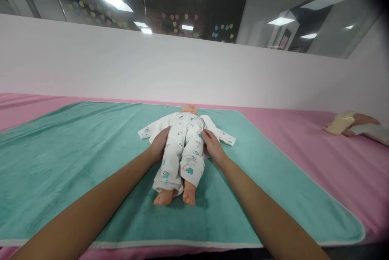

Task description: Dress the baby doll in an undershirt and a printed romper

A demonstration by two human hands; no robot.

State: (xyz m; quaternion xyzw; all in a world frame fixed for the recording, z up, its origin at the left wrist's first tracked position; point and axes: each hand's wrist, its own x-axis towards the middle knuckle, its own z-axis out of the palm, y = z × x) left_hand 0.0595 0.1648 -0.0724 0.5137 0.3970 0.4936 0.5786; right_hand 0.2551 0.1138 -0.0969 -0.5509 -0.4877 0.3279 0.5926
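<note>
A baby doll (190, 108) lies on its back on a teal blanket (121, 142), its feet pointing towards me. It wears a white printed top with the sleeves spread out (227, 137) and white printed trousers (176, 146) that reach up over its chest. At the left side of the trousers is my left hand (159, 145), closed on the cloth, its fingers partly hidden behind the doll. My right hand (213, 145) is closed at the opposite side, fingertips on the trouser cloth. Both bare feet (189, 194) stick out of the trouser legs.
Pink cloth (288, 130) lies under the blanket and shows around it. At the far right, a pale yellow bottle (339, 123) lies beside a skin-coloured and white object, blurred. A low white wall (182, 69) with glass above it stands behind.
</note>
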